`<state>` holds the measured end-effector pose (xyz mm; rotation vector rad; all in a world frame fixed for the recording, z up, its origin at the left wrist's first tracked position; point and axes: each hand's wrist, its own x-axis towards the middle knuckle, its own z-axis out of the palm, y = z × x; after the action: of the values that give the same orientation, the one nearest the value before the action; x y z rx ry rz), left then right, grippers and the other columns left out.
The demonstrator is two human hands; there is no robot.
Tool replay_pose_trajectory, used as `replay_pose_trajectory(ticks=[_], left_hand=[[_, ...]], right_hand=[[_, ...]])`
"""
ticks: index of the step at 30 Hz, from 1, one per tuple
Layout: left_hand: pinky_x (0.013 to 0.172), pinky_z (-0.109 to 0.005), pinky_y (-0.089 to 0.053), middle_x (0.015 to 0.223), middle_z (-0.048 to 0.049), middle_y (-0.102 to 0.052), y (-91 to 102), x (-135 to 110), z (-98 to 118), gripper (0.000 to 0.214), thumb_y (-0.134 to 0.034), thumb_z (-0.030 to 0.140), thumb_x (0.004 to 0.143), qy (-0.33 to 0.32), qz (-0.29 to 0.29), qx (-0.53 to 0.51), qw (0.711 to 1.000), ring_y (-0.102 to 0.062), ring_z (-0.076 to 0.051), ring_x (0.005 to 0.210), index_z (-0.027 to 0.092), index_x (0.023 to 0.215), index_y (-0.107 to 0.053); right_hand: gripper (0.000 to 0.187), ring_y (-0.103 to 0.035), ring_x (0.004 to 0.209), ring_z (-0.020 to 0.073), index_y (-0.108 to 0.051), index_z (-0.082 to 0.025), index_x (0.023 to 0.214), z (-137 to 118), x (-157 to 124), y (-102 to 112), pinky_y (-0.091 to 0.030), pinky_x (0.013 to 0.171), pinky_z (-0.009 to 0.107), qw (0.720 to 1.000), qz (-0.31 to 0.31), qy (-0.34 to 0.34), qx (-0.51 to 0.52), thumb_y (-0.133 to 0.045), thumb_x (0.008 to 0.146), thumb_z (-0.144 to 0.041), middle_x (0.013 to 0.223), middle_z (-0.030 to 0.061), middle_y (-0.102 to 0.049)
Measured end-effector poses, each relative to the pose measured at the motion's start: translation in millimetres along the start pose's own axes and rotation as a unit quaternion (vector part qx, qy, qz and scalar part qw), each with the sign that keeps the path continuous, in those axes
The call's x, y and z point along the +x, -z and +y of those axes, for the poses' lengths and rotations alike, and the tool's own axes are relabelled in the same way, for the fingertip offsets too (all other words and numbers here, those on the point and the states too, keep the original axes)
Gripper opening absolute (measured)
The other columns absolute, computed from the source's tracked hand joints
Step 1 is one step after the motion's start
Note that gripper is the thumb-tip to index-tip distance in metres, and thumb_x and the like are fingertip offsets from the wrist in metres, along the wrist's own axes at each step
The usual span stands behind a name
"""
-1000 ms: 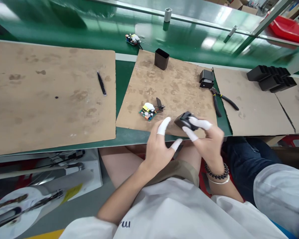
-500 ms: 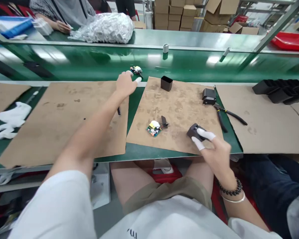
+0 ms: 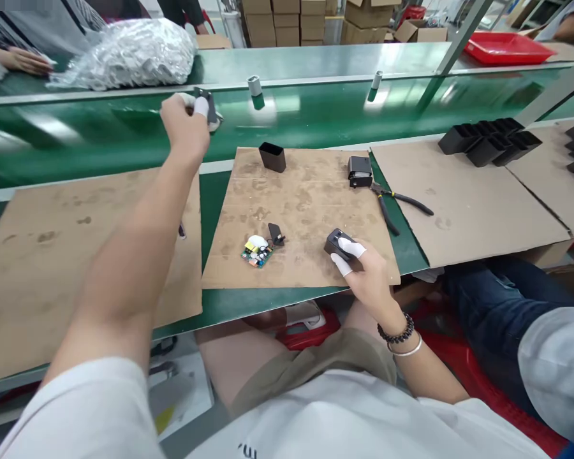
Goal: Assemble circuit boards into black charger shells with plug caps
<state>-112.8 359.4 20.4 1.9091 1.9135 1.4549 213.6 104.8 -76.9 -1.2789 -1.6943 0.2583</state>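
Stretched far out over the green belt, my left hand (image 3: 185, 127) pinches a small circuit board (image 3: 211, 109), its dark flat side towards me. My right hand (image 3: 367, 271) grips a black charger housing (image 3: 338, 243) near the front edge of the cardboard mat (image 3: 310, 197). White finger cots cover the thumb and forefinger of both hands. Between the hands, another circuit board (image 3: 257, 251) lies on the mat, joined by wires to a small black piece (image 3: 275, 233). An empty black case (image 3: 272, 157) stands at the mat's back edge.
Black-handled pliers (image 3: 393, 203) lie beside a black charger unit (image 3: 360, 171) at the right. Several black cases (image 3: 490, 141) stand farther right. Two small white blocks (image 3: 254, 85) are on the ledge beyond the belt (image 3: 310, 108), near a bag of clear plastic (image 3: 129, 54). A person sits to my right.
My left hand has picked up the circuit board from the belt's near edge and lifted it. My right hand still holds the charger housing. The view has turned to the right.
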Motion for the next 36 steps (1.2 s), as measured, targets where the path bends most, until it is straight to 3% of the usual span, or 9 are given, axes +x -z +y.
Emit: replay_pose_trajectory(ticks=[4,9,12,15,19,26,28,33,36], left_hand=[[0.092,-0.037,-0.058,0.092,-0.0054,-0.078,14.0,-71.4,50.2,0.026,-0.058,0.034,0.095,0.032,-0.077,-0.081,0.993,-0.07,-0.016,0.09,0.011,0.086,-0.066],[0.087,-0.046,-0.056,0.074,-0.0082,-0.07,5.0,-153.5,77.5,0.017,-0.065,0.031,0.087,0.037,-0.191,-0.042,0.98,-0.069,-0.031,0.084,0.022,0.073,-0.064],[0.102,-0.053,-0.052,0.096,-0.0131,-0.073,11.4,-174.7,92.6,0.009,-0.068,0.031,0.085,-0.034,-0.13,-0.017,0.991,-0.068,-0.037,0.105,0.023,0.088,-0.067],[0.111,-0.051,-0.05,0.125,-0.0138,-0.071,33.6,-196.9,125.1,0.04,-0.068,0.035,0.089,-0.109,-0.119,-0.077,0.984,-0.065,-0.034,0.121,0.021,0.126,-0.064],[0.114,-0.046,-0.054,0.146,-0.0124,-0.065,55.9,-235.5,168.2,0.076,-0.085,0.039,0.077,-0.156,-0.282,-0.148,0.935,-0.063,-0.033,0.134,0.022,0.145,-0.056],[0.104,-0.04,-0.062,0.129,-0.0091,-0.076,60.1,-259.2,180.6,0.068,-0.094,0.033,0.07,-0.104,-0.245,-0.203,0.942,-0.074,-0.029,0.119,0.021,0.131,-0.067],[0.1,-0.037,-0.064,0.123,-0.0091,-0.078,62.5,-261.6,179.4,0.064,-0.095,0.035,0.07,-0.127,-0.212,-0.218,0.944,-0.077,-0.027,0.112,0.02,0.127,-0.068],[0.1,-0.035,-0.064,0.12,-0.0128,-0.08,64.3,-268.8,173.8,0.059,-0.098,0.033,0.067,-0.228,-0.143,-0.262,0.927,-0.079,-0.027,0.111,0.019,0.116,-0.068],[0.1,-0.037,-0.065,0.122,-0.0163,-0.08,62.0,-272.4,170.3,0.06,-0.098,0.032,0.067,-0.251,-0.129,-0.268,0.921,-0.079,-0.029,0.112,0.019,0.117,-0.067]], right_hand=[[0.028,-0.078,0.103,0.0246,-0.071,-0.023,0.099,-4.1,4.8,-1.1,-0.067,0.09,0.04,0.964,0.026,-0.146,0.22,-0.084,0.077,-0.034,0.107,0.0067,-0.08],[0.033,-0.079,0.104,0.0211,-0.067,-0.025,0.103,-18.8,4.4,1.3,-0.07,0.088,0.04,0.776,-0.001,-0.362,0.516,-0.078,0.083,-0.049,0.115,0.0046,-0.079],[0.034,-0.077,0.114,0.0203,-0.071,-0.021,0.107,-29.1,1.4,8.5,-0.065,0.102,0.043,0.703,-0.064,-0.398,0.586,-0.065,0.094,-0.051,0.113,0.0085,-0.08],[0.033,-0.074,0.122,0.0191,-0.072,-0.021,0.109,-40.1,-2.0,16.5,-0.06,0.11,0.044,0.713,-0.074,-0.377,0.587,-0.059,0.098,-0.05,0.118,0.0085,-0.08],[0.033,-0.075,0.121,0.0224,-0.072,-0.024,0.111,-57.1,-3.7,26.9,-0.067,0.099,0.042,0.726,-0.079,-0.373,0.572,-0.059,0.098,-0.052,0.121,0.0066,-0.08],[0.026,-0.08,0.107,0.0187,-0.076,-0.026,0.11,-80.8,-3.0,41.7,-0.066,0.1,0.033,0.615,-0.078,-0.446,0.645,-0.064,0.096,-0.043,0.118,0.0024,-0.082],[0.026,-0.081,0.103,0.0196,-0.077,-0.024,0.106,-86.8,-2.8,46.1,-0.067,0.097,0.036,0.601,-0.074,-0.459,0.65,-0.06,0.099,-0.042,0.116,0.0033,-0.083],[0.028,-0.081,0.085,0.0093,-0.079,-0.021,0.1,-101.3,-0.1,56.9,-0.065,0.084,0.015,0.521,-0.099,-0.463,0.71,-0.052,0.105,-0.028,0.094,0.0005,-0.085],[0.034,-0.081,0.086,0.0095,-0.08,-0.02,0.098,-106.5,0.9,59.5,-0.065,0.081,0.015,0.49,-0.078,-0.481,0.723,-0.047,0.107,-0.025,0.093,0.0018,-0.085]])
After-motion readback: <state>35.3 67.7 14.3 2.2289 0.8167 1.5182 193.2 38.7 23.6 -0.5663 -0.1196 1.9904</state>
